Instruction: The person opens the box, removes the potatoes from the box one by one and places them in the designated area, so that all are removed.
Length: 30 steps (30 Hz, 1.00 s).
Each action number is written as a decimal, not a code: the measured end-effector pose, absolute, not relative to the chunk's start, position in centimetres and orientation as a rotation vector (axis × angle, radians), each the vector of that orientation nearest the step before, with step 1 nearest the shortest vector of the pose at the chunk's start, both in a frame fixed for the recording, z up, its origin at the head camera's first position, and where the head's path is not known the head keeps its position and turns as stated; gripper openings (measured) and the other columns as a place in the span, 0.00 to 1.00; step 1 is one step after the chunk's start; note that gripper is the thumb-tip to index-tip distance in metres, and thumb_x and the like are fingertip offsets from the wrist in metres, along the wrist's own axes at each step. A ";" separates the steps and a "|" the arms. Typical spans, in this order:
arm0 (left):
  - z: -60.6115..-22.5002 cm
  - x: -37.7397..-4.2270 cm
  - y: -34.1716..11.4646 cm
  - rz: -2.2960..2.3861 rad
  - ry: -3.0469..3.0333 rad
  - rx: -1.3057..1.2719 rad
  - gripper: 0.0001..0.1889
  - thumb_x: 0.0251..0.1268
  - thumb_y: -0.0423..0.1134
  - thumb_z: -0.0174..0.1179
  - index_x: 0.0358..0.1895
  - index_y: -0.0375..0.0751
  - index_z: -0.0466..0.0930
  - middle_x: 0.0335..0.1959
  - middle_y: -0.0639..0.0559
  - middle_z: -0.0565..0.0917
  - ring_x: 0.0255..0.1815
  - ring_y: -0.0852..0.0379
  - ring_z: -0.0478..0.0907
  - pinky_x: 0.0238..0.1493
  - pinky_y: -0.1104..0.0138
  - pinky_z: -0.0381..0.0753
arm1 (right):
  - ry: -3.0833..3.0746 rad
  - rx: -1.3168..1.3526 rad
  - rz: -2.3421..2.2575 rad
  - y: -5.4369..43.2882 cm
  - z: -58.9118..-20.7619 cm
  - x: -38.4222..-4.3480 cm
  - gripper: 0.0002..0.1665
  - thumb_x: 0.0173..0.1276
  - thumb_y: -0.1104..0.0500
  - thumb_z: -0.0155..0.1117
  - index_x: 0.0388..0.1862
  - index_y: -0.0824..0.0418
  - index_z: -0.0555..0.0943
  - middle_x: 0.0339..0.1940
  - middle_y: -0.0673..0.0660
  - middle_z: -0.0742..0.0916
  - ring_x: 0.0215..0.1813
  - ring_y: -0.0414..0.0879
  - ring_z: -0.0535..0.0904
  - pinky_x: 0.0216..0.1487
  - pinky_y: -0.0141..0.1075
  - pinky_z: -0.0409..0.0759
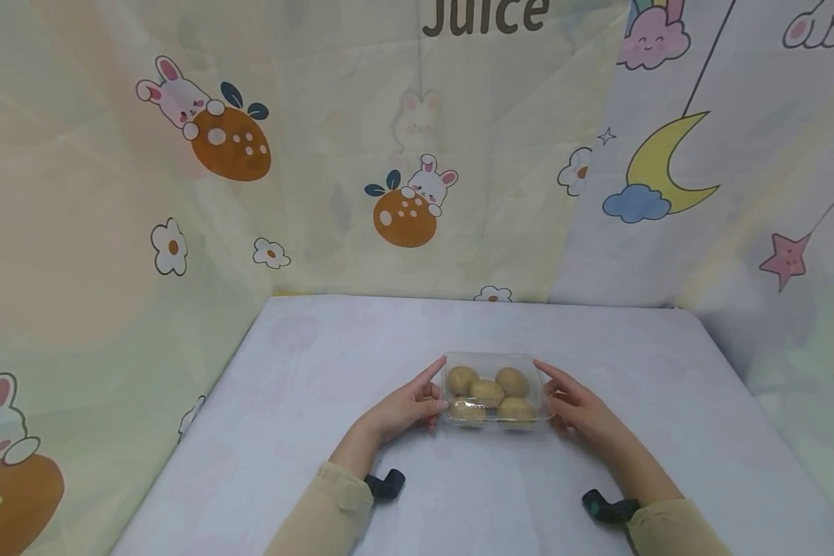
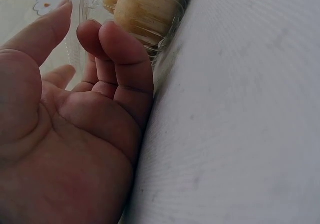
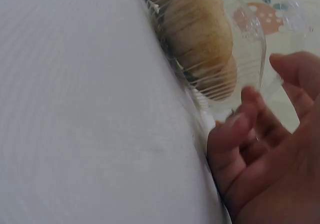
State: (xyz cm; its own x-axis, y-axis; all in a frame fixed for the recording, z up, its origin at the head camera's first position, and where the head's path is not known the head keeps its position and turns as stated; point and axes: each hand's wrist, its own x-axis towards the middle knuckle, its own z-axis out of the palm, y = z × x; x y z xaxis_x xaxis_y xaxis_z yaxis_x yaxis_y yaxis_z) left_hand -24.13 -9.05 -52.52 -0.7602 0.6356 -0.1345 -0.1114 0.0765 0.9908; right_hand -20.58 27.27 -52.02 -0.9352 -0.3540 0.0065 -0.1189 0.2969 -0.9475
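Note:
A clear plastic box (image 1: 498, 425) stands on the white table, several round yellow-brown potatoes (image 1: 486, 393) inside it. Its ribbed wall shows in both wrist views. My left hand (image 1: 405, 407) is at the box's left side, index finger stretched to the far left corner and thumb at the near part of that side. At the right side, my right hand (image 1: 578, 408) reaches its index finger to the far right corner. The other fingers of both hands bend loosely beside the box, without wrapping round it. Whether the lid is fastened, I cannot tell.
The white tabletop (image 1: 306, 363) stretches around the box. Printed cloth (image 1: 320, 154) with rabbits, flowers and a moon hangs behind and at the sides. A black wrist mount sits on the left wrist (image 1: 387, 485) and another on the right (image 1: 608, 508).

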 end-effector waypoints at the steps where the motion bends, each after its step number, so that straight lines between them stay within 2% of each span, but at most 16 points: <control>1: -52.5 -24.1 -9.0 1.742 1.801 0.520 0.44 0.66 0.42 0.64 0.77 0.75 0.46 0.40 0.51 0.74 0.31 0.57 0.73 0.36 0.64 0.80 | 2.439 -0.458 -1.666 27.2 -52.1 -20.6 0.36 0.74 0.60 0.57 0.78 0.49 0.59 0.49 0.58 0.73 0.29 0.44 0.74 0.26 0.36 0.79; 6: -52.5 -24.1 -9.0 1.739 1.796 0.528 0.45 0.67 0.42 0.64 0.78 0.74 0.45 0.40 0.51 0.74 0.31 0.58 0.73 0.36 0.65 0.80 | 2.673 -0.590 -1.597 27.2 -52.7 -20.8 0.31 0.75 0.62 0.57 0.75 0.50 0.66 0.53 0.55 0.72 0.32 0.44 0.76 0.27 0.35 0.80; 13: -52.4 -24.1 -9.1 1.737 1.802 0.520 0.44 0.67 0.44 0.64 0.77 0.76 0.46 0.42 0.50 0.75 0.31 0.57 0.74 0.37 0.64 0.81 | 2.707 -0.662 -1.600 27.2 -52.8 -21.1 0.30 0.75 0.64 0.56 0.74 0.55 0.67 0.57 0.58 0.72 0.33 0.43 0.76 0.29 0.35 0.80; 20: -52.4 -24.0 -9.1 1.721 1.820 0.525 0.45 0.66 0.46 0.65 0.78 0.74 0.45 0.42 0.51 0.74 0.31 0.57 0.73 0.37 0.64 0.80 | 2.786 -0.714 -1.529 26.9 -52.5 -20.8 0.30 0.73 0.66 0.58 0.73 0.60 0.67 0.69 0.59 0.66 0.51 0.35 0.72 0.39 0.33 0.81; 25: -52.3 -24.0 -9.1 1.716 1.829 0.529 0.45 0.66 0.48 0.64 0.79 0.71 0.43 0.42 0.51 0.74 0.32 0.57 0.73 0.37 0.64 0.80 | 2.868 -0.728 -1.451 26.9 -52.3 -20.8 0.31 0.74 0.64 0.58 0.74 0.56 0.67 0.74 0.57 0.66 0.56 0.38 0.73 0.50 0.35 0.78; 30: -52.4 -24.1 -9.1 1.722 1.831 0.522 0.40 0.73 0.43 0.57 0.78 0.74 0.45 0.40 0.51 0.74 0.32 0.56 0.74 0.38 0.63 0.81 | 2.857 -0.605 -1.423 26.8 -52.3 -20.9 0.30 0.76 0.60 0.55 0.75 0.52 0.65 0.75 0.54 0.66 0.58 0.39 0.73 0.51 0.35 0.79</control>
